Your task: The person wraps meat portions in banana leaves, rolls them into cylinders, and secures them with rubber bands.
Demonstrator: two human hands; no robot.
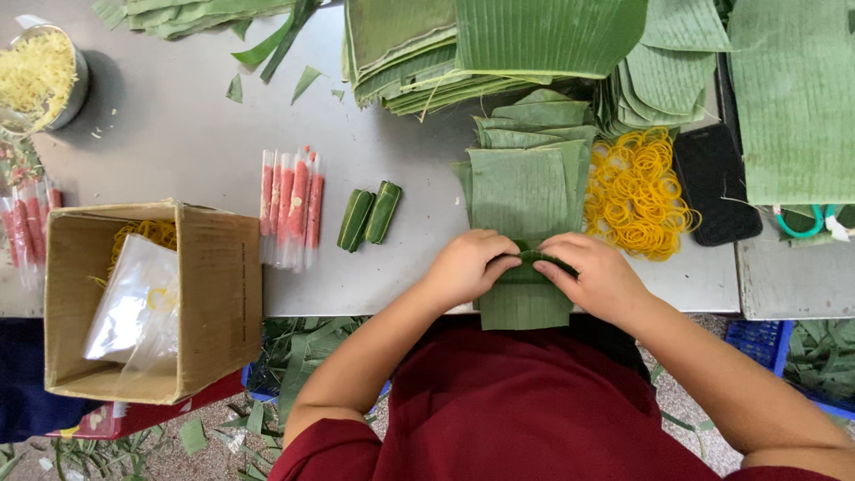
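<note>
My left hand (468, 265) and my right hand (595, 278) both grip a small green leaf roll (533, 259) that lies across a stack of cut banana leaf pieces (525, 191) at the table's front edge. The fingers of both hands curl over the roll from either end. Two finished green leaf rolls (369, 216) lie side by side to the left. Beyond them sit several pink sausage sticks in clear wrappers (290, 207). A pile of yellow rubber bands (636, 191) lies just right of the leaf stack.
An open cardboard box (214, 294) holding plastic bags and rubber bands stands at the left edge. A metal bowl of yellow shreds (40, 76) sits far left. Large banana leaf stacks (499, 44) fill the back; a black phone (714, 183) and teal scissors (806, 221) lie right.
</note>
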